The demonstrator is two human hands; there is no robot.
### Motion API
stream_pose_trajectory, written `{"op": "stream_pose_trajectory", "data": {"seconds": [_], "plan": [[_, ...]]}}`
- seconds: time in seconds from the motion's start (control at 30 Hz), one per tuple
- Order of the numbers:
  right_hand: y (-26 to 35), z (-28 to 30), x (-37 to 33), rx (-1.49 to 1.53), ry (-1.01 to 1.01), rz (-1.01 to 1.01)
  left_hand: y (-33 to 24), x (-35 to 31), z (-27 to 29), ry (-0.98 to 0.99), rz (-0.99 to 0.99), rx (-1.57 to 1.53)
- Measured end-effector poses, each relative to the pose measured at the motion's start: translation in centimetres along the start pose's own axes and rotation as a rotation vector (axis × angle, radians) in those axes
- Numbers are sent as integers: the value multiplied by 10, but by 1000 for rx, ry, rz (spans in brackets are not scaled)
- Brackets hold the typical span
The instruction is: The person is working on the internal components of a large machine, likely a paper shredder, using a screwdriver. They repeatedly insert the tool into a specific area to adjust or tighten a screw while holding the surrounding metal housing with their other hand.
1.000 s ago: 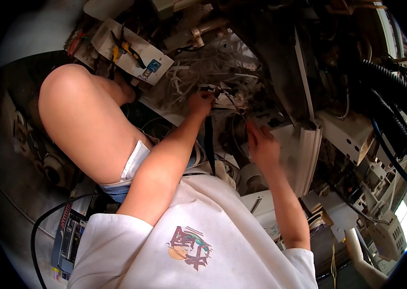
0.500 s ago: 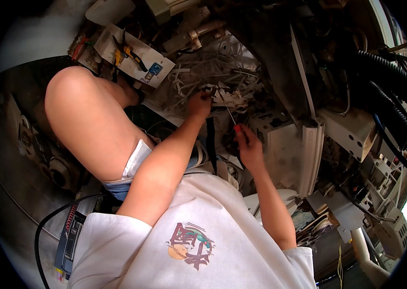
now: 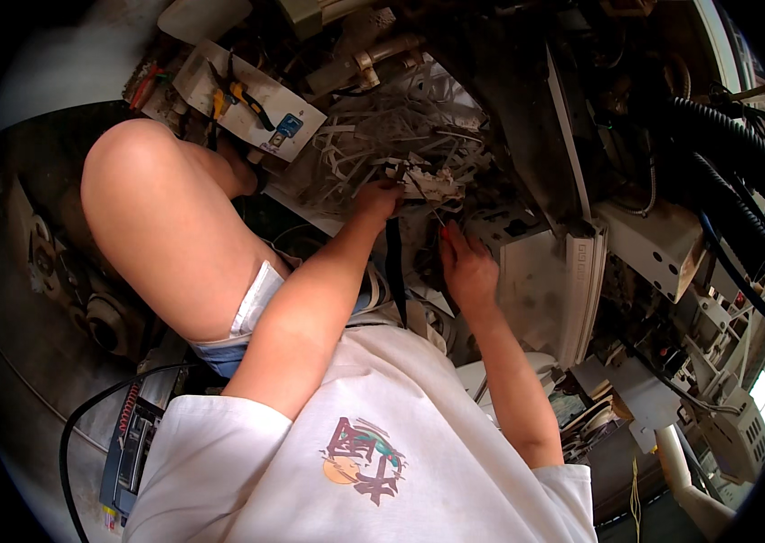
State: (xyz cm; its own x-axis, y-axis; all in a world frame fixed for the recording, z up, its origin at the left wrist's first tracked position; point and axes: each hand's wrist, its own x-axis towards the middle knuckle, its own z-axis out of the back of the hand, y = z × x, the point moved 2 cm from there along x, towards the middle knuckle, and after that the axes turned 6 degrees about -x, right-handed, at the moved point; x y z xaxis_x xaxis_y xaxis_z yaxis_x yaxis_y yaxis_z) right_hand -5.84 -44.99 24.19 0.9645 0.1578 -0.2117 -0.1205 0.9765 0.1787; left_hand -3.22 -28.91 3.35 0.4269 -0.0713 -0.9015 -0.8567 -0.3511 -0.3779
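Note:
My right hand [image 3: 470, 271] is closed round the red handle of a screwdriver [image 3: 439, 217]. Its thin metal shaft points up and left, toward a ragged, pale, dirt-covered piece [image 3: 434, 184]. My left hand [image 3: 380, 199] has its fingers pinched together at the left end of that piece. What they grip is small and dark there, and I cannot make it out. Behind both hands lies a tangled heap of pale strips [image 3: 391, 127]. A dark strap [image 3: 396, 262] hangs just below my left hand.
Yellow-and-black pliers [image 3: 251, 104] and a small blue item [image 3: 287, 128] rest on a white panel [image 3: 206, 95] at the far left. A pale metal box [image 3: 536, 281] stands right of my right hand. Grey corrugated hoses [image 3: 735, 136] and a black cable [image 3: 75, 434] run along the sides.
My right hand has shifted slightly up, bringing the screwdriver closer to the pale piece, with less of its shaft showing. My left hand has barely moved.

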Motion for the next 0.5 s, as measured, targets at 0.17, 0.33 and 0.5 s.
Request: {"op": "stream_pose_trajectory", "data": {"seconds": [0.17, 0.33, 0.5], "plan": [[-14, 3, 1, 295, 114, -143, 13, 13, 4, -27, -46, -121], [-16, 17, -4, 398, 242, -389, 2, 3, -1, -35, -4, -158], [-16, 53, -9, 904, 453, -613, -14, -11, 2, -114, -24, 18]]}}
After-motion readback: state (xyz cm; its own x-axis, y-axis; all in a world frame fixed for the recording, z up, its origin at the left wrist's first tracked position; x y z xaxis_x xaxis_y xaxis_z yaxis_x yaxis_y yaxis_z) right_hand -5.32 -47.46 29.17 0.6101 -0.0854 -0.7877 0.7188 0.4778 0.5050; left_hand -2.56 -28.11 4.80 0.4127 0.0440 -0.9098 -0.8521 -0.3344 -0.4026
